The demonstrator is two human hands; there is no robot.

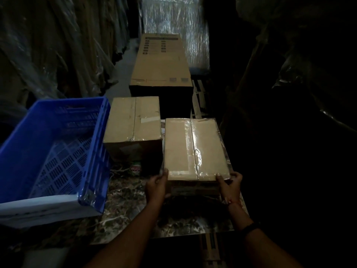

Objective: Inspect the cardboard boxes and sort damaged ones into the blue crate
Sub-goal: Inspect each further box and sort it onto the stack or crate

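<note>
A flat cardboard box with shiny tape down its middle lies on the marble slab in front of me. My left hand grips its near left corner, thumb on the top edge. My right hand grips the near right corner the same way. A second, taller cardboard box with a taped seam stands to its left, apart from both hands. The blue crate sits at the left, tilted, with nothing visible inside but its slotted floor.
A long cardboard carton lies further back on a dark base. A small green-and-red packet rests under the taller box's front. The marble slab ends near my forearms. Plastic-wrapped goods line both sides; the right side is dark.
</note>
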